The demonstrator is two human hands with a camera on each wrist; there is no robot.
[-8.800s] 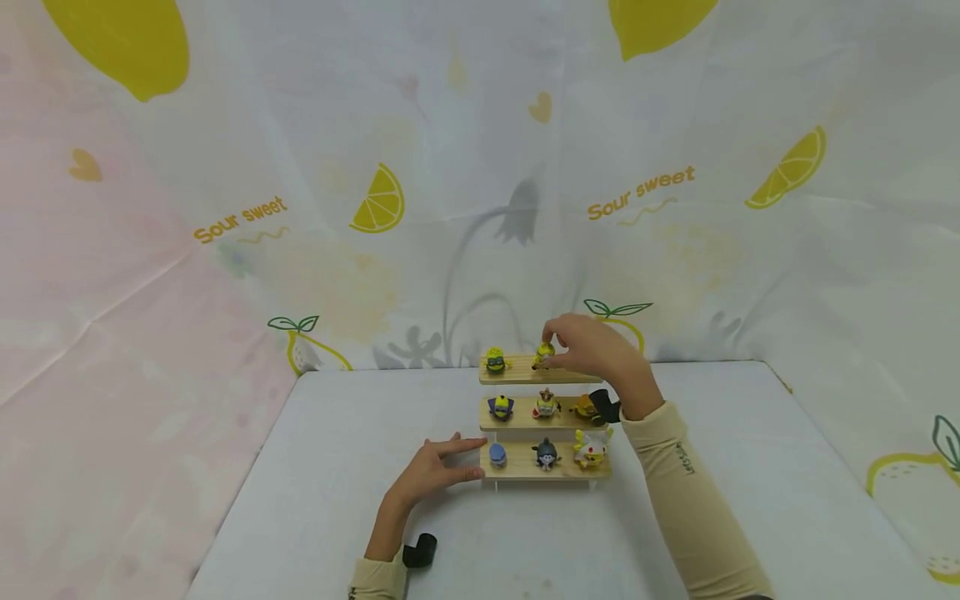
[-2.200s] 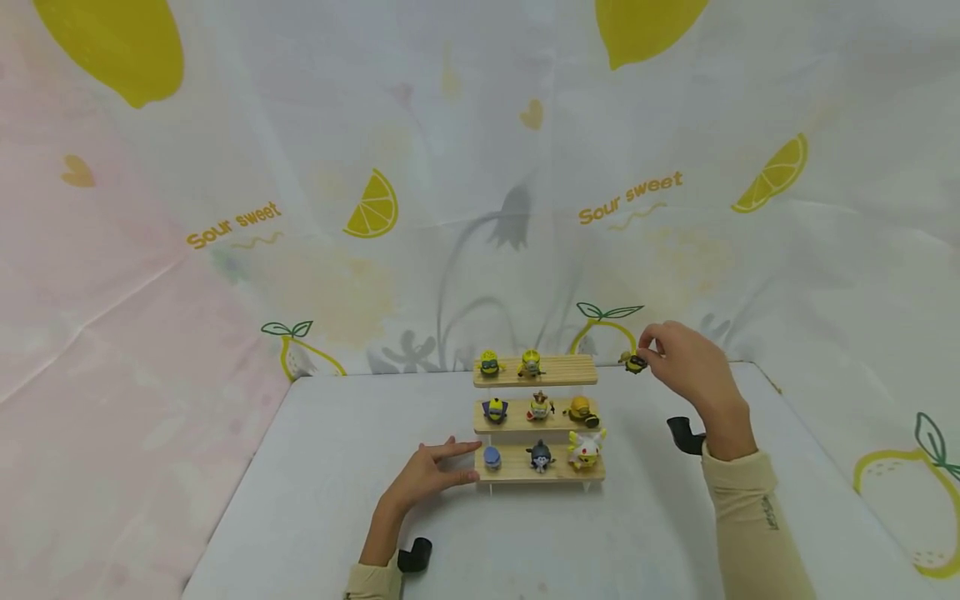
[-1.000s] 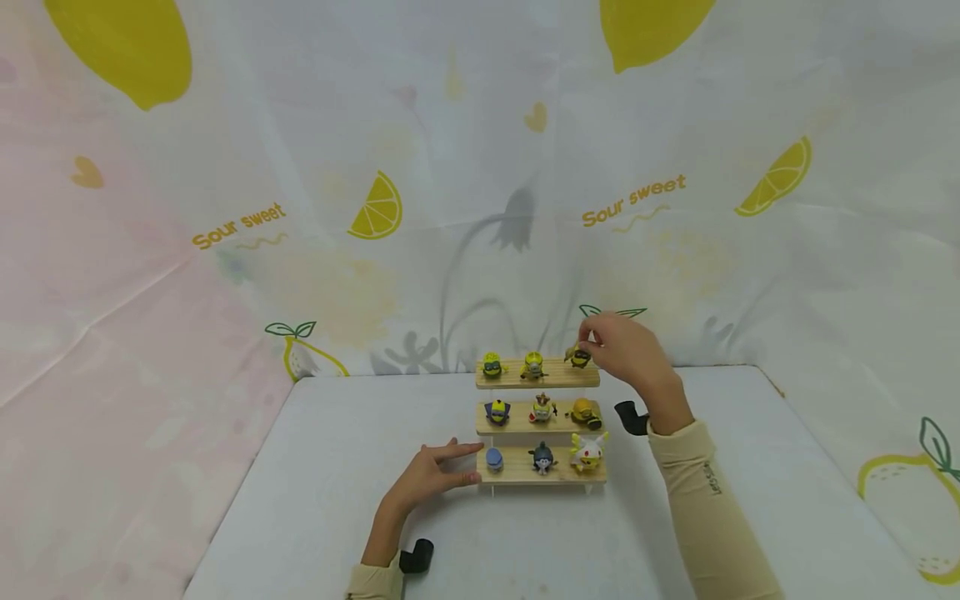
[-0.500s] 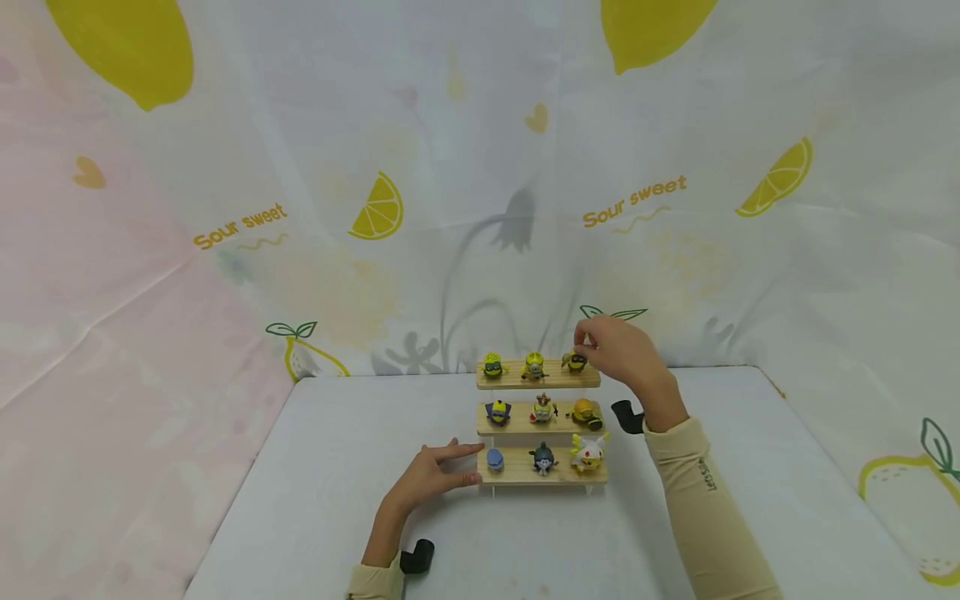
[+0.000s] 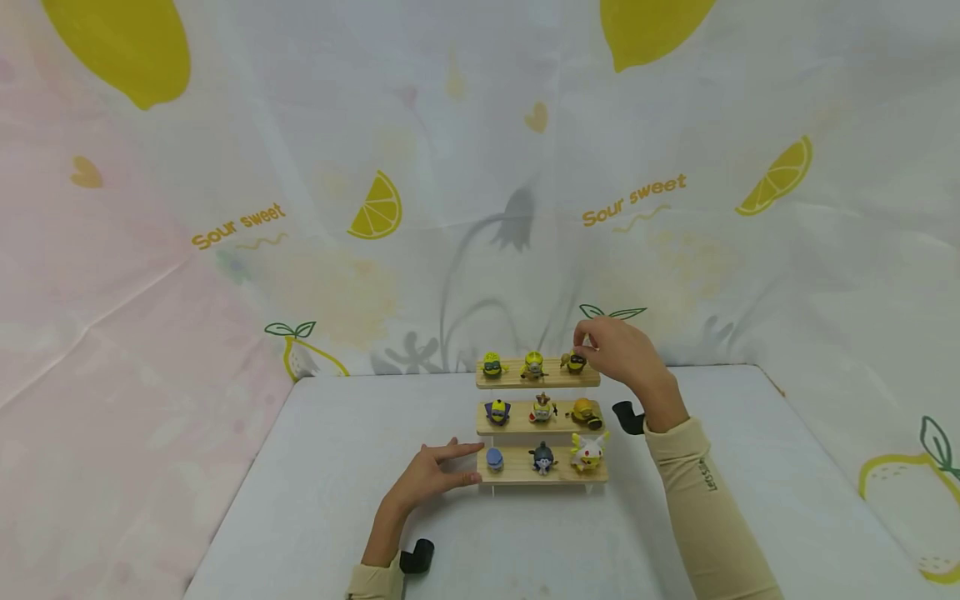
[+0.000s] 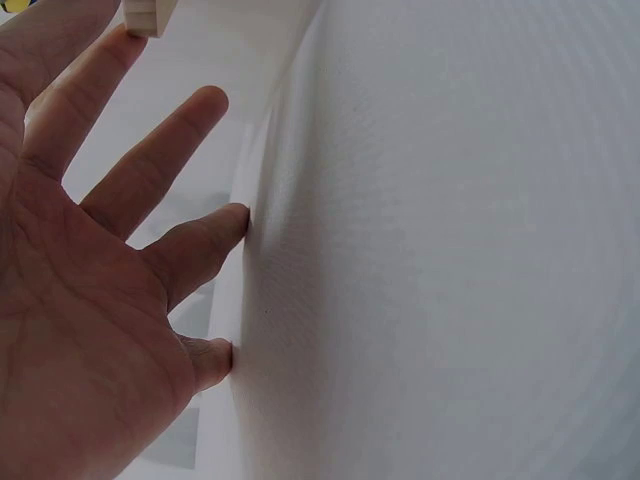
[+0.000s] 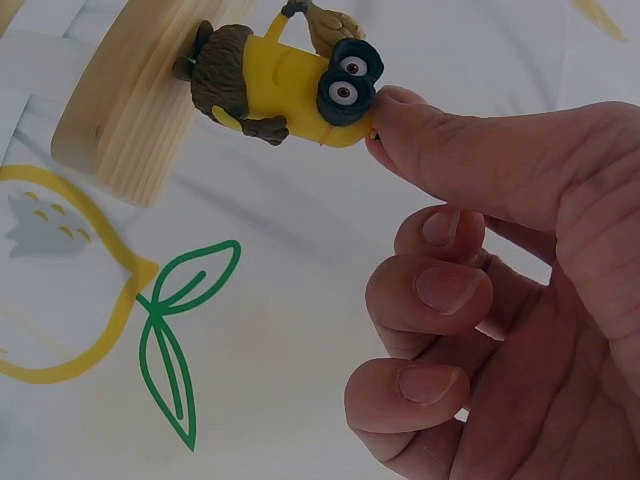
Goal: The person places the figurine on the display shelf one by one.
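Note:
My right hand (image 5: pixel 621 354) pinches the head of a yellow minion figurine (image 7: pixel 280 80) with black goggles, a brown fur outfit and a tan club. Its feet are at the right end of the top wooden board (image 7: pixel 130 110). In the head view the figurine (image 5: pixel 575 364) lines up with two other yellow minions, a left one (image 5: pixel 492 365) and a middle one (image 5: pixel 533 364). My left hand (image 5: pixel 431 477) has its fingers spread, index finger and thumb at the left end of the three-tier stand's lowest board (image 5: pixel 517 476). A fingertip meets the wood in the left wrist view.
On the middle board stand a caped minion (image 5: pixel 497 412), a crowned one (image 5: pixel 542 409) and an orange-topped figure (image 5: pixel 585 413). The lowest board carries a blue figure (image 5: pixel 494 459), a dark-grey one (image 5: pixel 543 458) and a white-and-yellow one (image 5: pixel 588 452). A lemon-print cloth (image 5: pixel 450 275) hangs behind the white table (image 5: pixel 337 433).
My right hand has carried the fur-clad minion leftward from beside the stand and down onto the top board's right end. Earlier it placed the middle minion there. My left hand has stayed put.

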